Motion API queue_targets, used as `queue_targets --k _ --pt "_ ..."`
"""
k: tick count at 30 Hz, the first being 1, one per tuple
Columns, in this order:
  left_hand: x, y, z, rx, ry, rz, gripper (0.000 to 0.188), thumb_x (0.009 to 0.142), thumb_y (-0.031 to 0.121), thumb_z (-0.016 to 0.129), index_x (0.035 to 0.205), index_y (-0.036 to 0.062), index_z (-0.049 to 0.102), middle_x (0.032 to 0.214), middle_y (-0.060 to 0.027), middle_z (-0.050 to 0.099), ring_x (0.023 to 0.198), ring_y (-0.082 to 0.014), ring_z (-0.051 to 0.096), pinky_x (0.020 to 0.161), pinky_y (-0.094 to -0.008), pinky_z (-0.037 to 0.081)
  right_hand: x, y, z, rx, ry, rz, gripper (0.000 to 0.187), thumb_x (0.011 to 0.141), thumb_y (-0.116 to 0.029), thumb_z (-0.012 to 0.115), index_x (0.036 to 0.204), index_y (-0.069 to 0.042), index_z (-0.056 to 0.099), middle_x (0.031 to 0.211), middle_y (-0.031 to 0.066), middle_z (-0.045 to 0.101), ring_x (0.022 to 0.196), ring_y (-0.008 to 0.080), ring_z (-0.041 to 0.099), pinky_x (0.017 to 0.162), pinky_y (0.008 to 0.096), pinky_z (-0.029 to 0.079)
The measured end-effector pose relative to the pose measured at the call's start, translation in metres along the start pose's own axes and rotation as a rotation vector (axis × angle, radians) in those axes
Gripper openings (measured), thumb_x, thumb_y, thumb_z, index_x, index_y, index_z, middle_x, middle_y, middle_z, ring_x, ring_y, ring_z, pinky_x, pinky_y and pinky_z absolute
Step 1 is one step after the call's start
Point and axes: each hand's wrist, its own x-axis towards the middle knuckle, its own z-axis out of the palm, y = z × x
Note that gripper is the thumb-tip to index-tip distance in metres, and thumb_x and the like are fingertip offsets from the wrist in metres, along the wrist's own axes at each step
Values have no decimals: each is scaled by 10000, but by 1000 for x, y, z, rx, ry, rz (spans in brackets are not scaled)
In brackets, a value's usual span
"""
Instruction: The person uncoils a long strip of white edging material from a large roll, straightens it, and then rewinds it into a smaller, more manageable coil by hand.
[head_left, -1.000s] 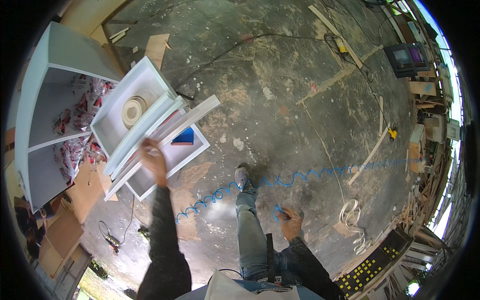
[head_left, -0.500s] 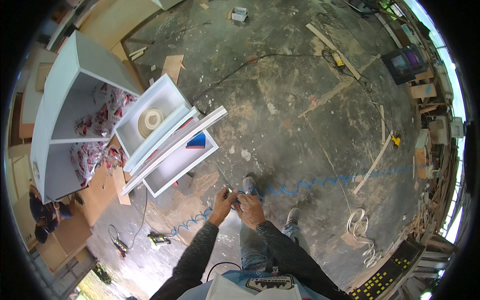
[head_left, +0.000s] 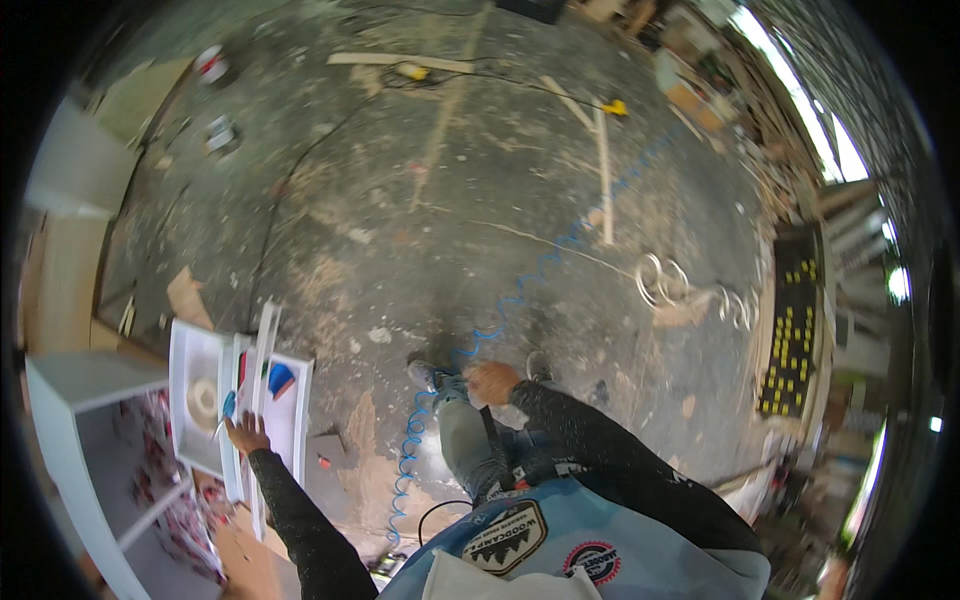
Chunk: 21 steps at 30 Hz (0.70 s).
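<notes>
Left hand (head_left: 245, 434) stretched out low, fingers spread, right hand (head_left: 491, 381) fisted near thigh

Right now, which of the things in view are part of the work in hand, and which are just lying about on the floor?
In hand:
- left hand on the white drawer boxes
- roll of tape in one drawer
- right hand at the thigh, by the blue coiled hose

Lying about:
- wood strips
- yellow tool
- white cord loops
- white cabinet
</notes>
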Motion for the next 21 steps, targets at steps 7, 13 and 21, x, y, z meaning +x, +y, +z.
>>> queue_targets --k 7,13,21 --pt "-22 -171 -6 703 -309 -58 444 861 294 584 1287 177 538 1239 -127 587 1032 -313 612 842 -515 518 -154 140 -9 45 21 747 288 809 -260 599 952 -54 740 946 215 701 912 378 676 817 466 538" --pt "-151 -336 34 996 -700 -939 237 908 384 507 883 168 602 791 -13 581 583 -195 514 452 -312 366 -250 144 38 405 308 682 280 841 -274 561 941 -80 737 952 185 711 903 347 681 814 438 537" --pt "-268 -410 103 1689 -1165 100 240 899 280 663 1008 69 629 768 -59 638 625 -173 604 535 -337 486 -403 198 173 390 484 771 339 902 -294 476 893 -52 712 987 214 690 959 393 648 868 492 499"
